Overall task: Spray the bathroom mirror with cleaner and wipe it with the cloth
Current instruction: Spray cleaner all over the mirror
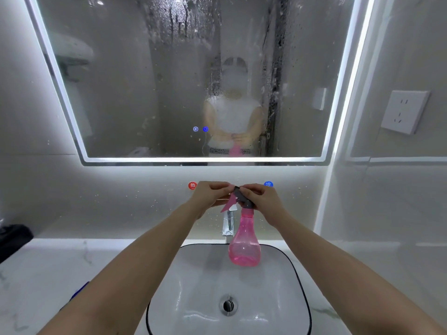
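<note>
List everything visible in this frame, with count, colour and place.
mirror: one, lit white edge, wet and streaked, on the wall
spray bottle: one, pink, dark head, held over the basin
basin: one, white, dark rim, on the counter
tap: one, chrome, behind the bottle
stickers: two, red and blue, below the mirror
socket: one, white, right wall
left hand: fingers at the nozzle
right hand: grips the bottle's neck

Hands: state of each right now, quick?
Left hand: closed, fingertips pinching the nozzle tip of the pink spray bottle.
Right hand: closed around the bottle's grey spray head, holding it above the sink.
</note>
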{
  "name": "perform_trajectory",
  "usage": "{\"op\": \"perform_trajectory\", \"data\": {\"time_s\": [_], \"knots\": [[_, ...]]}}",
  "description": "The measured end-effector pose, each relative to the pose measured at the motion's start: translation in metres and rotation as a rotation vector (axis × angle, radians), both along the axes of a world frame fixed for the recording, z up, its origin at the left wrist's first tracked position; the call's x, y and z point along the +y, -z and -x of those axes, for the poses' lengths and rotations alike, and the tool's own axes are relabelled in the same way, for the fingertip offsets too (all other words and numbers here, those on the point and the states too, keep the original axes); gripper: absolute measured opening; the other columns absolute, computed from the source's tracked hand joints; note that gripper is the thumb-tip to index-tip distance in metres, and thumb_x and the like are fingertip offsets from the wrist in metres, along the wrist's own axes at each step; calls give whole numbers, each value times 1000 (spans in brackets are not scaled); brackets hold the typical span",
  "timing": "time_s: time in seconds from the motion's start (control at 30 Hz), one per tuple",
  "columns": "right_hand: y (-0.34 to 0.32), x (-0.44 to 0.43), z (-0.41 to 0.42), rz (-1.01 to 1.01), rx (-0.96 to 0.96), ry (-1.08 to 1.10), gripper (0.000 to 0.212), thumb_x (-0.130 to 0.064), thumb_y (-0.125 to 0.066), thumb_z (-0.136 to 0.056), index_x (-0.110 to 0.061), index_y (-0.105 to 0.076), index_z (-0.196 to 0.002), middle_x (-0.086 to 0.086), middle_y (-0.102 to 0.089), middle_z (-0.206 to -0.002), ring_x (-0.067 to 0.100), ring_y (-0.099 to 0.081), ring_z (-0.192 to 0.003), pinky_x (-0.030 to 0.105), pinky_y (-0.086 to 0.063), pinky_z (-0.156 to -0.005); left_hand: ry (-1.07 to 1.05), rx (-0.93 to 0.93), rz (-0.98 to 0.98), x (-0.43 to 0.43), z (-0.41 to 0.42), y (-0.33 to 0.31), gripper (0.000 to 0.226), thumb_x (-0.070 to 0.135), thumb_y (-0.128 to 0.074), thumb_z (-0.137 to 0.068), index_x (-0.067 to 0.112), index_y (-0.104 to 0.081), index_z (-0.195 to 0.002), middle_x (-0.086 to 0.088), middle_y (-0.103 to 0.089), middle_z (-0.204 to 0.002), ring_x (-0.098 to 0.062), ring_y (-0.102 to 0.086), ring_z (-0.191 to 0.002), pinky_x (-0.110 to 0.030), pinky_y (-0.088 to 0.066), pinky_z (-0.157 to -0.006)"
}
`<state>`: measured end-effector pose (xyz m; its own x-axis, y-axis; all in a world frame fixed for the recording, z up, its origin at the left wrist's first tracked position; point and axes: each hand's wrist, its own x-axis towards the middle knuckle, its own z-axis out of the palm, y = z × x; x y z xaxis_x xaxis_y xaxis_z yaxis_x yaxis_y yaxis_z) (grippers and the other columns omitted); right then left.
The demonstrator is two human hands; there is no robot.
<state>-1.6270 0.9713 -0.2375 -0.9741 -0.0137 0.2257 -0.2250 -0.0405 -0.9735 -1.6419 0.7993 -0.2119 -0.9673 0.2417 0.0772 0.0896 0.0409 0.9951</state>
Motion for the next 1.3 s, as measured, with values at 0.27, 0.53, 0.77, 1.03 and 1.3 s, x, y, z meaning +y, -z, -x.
{"op": "perform_trajectory", "data": {"time_s": [0.27, 0.53, 0.77, 1.03, 1.3], "knots": [[1, 21, 4, 11, 7, 33, 12, -11, -69, -84, -4, -71, -93, 13, -71, -80, 26, -69, -65, 33, -59, -68, 27, -60, 16, 23, 11, -3, 35, 25, -68, -83, -2, -67, -105, -17, -71, -94, -21, -70, -80, -25, -58, -72], [13, 46, -1, -45, 13, 110, 7, -9, -69, -83, -8, -72, -89, 17, -70, -83, 26, -69, -68, 30, -59, -65, 96, 65, 142, 47, 21, 13, 27, 3, -66, -84, -1, -65, -111, -17, -69, -98, -18, -69, -82, -19, -56, -72], [15, 67, -3, -51, -6, 128, 6, -8, -67, -85, -10, -71, -87, 15, -70, -83, 19, -69, -65, 26, -58, -63, 94, -42, 87, 76, 28, 25, 30, 21, -65, -87, -6, -67, -101, -13, -72, -81, -16, -71, -67, -20, -55, -61], [33, 83, 14, -121, -50, 293, 6, -11, -69, -84, -16, -72, -86, 1, -71, -81, 11, -66, -71, 22, -56, -65, 245, -130, 211, 91, 49, 41, 37, 42, -57, -89, 20, -59, -119, -2, -64, -113, -21, -60, -106, -35, -51, -85], [54, 111, 60, -472, -126, 627, 22, -20, -62, -89, -13, -70, -108, 2, -70, -98, 17, -62, -90, 26, -47, -81, 244, -194, 304, 83, 98, 90, 45, 38, -51, -94, 15, -46, -133, -3, -61, -114, -20, -60, -94, -31, -46, -81]]}}
